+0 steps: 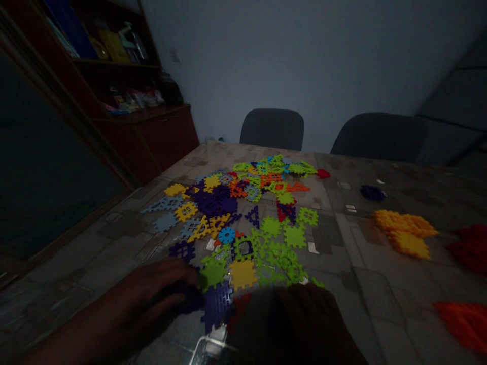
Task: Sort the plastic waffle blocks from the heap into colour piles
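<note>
Fingers of left hand (133, 296) curled over dark tile (190, 300), hold unclear; right hand (292, 324) shadowed, fingers unreadable, beside purple tile (216, 306).

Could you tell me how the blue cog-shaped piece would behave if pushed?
The blue cog-shaped piece looks like thin moulded plastic, so probably stiff and light. Lying flat, it would likely slide rather than roll. Its teeth may catch neighbouring pieces.
</note>
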Available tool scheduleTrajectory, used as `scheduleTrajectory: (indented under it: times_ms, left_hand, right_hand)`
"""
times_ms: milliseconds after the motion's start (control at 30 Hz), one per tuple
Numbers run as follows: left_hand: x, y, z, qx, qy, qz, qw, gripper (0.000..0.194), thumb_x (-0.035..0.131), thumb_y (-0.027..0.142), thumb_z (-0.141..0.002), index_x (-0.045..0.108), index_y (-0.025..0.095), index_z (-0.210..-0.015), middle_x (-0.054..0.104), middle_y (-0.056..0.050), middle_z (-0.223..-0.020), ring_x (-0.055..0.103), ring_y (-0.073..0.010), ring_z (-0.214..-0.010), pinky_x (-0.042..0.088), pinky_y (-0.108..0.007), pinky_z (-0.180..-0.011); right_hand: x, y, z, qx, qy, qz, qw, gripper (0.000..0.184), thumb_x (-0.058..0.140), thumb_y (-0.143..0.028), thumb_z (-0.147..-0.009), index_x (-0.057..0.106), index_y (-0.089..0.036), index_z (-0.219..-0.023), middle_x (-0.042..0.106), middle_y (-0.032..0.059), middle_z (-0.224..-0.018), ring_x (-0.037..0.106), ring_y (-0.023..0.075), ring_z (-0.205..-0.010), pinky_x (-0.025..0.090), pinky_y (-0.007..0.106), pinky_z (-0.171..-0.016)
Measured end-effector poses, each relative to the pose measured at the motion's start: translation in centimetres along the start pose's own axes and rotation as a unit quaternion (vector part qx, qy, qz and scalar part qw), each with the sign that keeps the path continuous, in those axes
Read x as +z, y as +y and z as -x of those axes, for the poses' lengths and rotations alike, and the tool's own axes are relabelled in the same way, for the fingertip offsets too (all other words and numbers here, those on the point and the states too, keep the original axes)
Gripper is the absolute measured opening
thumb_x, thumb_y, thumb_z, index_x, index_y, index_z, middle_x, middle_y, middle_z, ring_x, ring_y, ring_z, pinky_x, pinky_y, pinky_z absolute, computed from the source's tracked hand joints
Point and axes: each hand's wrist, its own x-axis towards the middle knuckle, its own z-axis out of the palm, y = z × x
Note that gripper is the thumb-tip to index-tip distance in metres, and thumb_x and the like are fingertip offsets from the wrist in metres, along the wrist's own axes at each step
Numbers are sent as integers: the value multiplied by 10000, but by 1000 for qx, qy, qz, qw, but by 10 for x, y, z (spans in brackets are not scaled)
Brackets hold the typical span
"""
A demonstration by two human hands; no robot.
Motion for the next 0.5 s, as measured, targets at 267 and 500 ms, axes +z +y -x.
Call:
scheduleTrajectory:
  times_ms: [267,500]
  left_hand:
    - [10,26,-52,152,-11,58,987,280,354,297,-1075,592,227,-947,642,-34,-949,602,-170,-909,491,-264,-859]
    - [2,8,-38,89,-129,75,985,243,538,369,-1019,575,299,-1249,541,-68,-1330,486,-238,-1266,412,-376,-1114]
  right_hand:
    - [0,13,-3,-40,13,-24,999,398,605,-273,-804,533,-212,-1191,718,60,-990,662,249,-868,509,401,-805]
    - [-22,18,-13,5,44,-69,997,481,586,-149,-683,561,-221,-1158,697,54,-974,646,236,-854,494,370,-769]
